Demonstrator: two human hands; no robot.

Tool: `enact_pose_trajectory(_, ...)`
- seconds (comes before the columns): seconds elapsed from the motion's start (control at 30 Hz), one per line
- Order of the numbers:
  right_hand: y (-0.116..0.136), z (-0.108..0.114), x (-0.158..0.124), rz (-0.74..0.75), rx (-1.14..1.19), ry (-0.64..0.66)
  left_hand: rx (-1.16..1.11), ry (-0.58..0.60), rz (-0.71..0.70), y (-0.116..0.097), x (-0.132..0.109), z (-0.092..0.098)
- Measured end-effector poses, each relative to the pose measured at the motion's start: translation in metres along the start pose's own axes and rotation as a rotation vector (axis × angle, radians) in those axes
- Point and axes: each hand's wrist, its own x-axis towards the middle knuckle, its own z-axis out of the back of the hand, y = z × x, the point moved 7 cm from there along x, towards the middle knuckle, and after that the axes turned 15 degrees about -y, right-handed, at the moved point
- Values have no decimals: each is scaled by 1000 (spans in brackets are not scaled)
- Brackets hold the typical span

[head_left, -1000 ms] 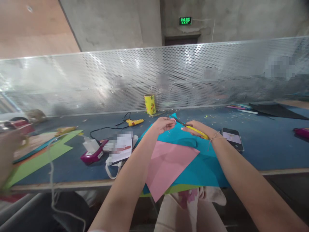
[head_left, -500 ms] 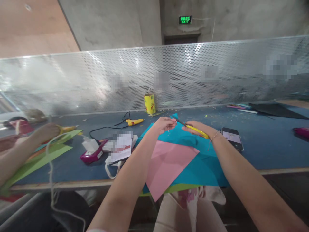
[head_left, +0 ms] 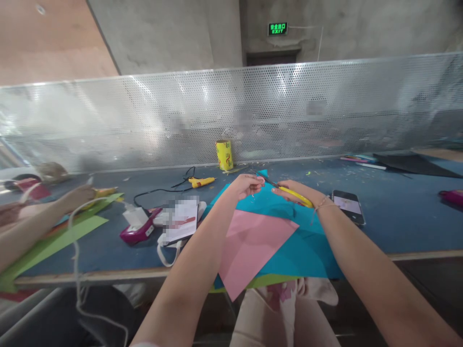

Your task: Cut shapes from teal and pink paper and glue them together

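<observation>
Co-worker's hand [head_left: 77, 195] at 9 reached in; L hand [head_left: 246, 186] pinches tiny pink scrap [head_left: 259, 181], looks flimsy, hold its edge; R hand [head_left: 289, 189], 3 o'clock, clasps yellow scissors [head_left: 295, 195].

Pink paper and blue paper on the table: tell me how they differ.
The pink paper lies on top; the blue paper is underneath, partly covered. The pink paper shows less area than the blue paper. The blue paper reaches back under the left hand, pinching a pink scrap, and the right hand, gripping yellow scissors; the pink paper stops short of them. Both lie flat and overhang the table's near edge.
</observation>
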Motion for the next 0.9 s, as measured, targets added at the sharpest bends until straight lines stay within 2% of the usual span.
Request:
enact_pose_trajectory(0.17, -1, -1, 0, 0, 53, 0, -32, 14, -14, 0, 2, -1)
enact_pose_trajectory(0.37, -1, 1, 5, 42, -13, -32, -11, 17, -4, 0, 0, 0)
enact_pose_trajectory(0.9, 1, 4, 9, 152, -115, -6, 79, 35, -8, -1, -3, 1)
